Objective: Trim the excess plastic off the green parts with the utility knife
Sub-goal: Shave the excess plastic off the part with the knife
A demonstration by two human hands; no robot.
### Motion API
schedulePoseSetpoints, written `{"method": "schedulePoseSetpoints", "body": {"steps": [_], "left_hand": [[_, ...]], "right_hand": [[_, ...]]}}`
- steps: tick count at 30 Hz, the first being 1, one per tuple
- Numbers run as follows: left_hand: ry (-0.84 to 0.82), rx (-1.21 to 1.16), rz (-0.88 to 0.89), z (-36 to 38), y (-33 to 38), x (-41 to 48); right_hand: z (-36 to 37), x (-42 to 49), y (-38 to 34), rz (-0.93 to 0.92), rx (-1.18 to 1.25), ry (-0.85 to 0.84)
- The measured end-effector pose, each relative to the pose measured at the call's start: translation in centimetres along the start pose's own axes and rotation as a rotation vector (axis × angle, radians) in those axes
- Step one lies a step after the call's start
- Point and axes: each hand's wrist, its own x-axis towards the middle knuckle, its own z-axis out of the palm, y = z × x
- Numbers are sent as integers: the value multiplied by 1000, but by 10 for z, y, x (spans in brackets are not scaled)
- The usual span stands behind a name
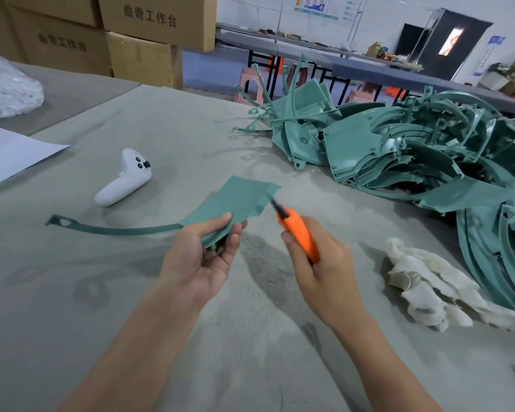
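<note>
My left hand point(204, 254) grips a flat green plastic part point(235, 203) by its near edge, holding it above the grey table point(131, 292). A long thin curved strip point(110, 228) runs from the part out to the left. My right hand point(315, 263) holds an orange utility knife point(299, 233). Its dark blade tip touches the part's right edge near the far corner.
A big heap of green parts point(414, 150) covers the table's right side. A white cloth point(422, 281) lies to the right of my right hand. A white controller point(125, 179) and a white sheet point(9, 153) lie at left. Cardboard boxes point(149, 22) stand behind.
</note>
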Motion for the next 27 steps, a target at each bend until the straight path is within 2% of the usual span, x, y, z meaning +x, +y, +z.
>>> {"method": "schedulePoseSetpoints", "body": {"steps": [3,8,13,19,27], "left_hand": [[0,25,36,-1,0,-2],[-26,34,41,1,-2,-4],[-18,18,27,0,-1,-5],[-40,32,27,1,-2,-5],[-40,16,35,1,-2,-4]], "right_hand": [[-4,7,4,64,-28,68],[-3,7,9,80,-35,29],[-1,6,8,51,-16,36],[-1,4,9,28,-137,87],[2,1,8,-20,-121,85]]}}
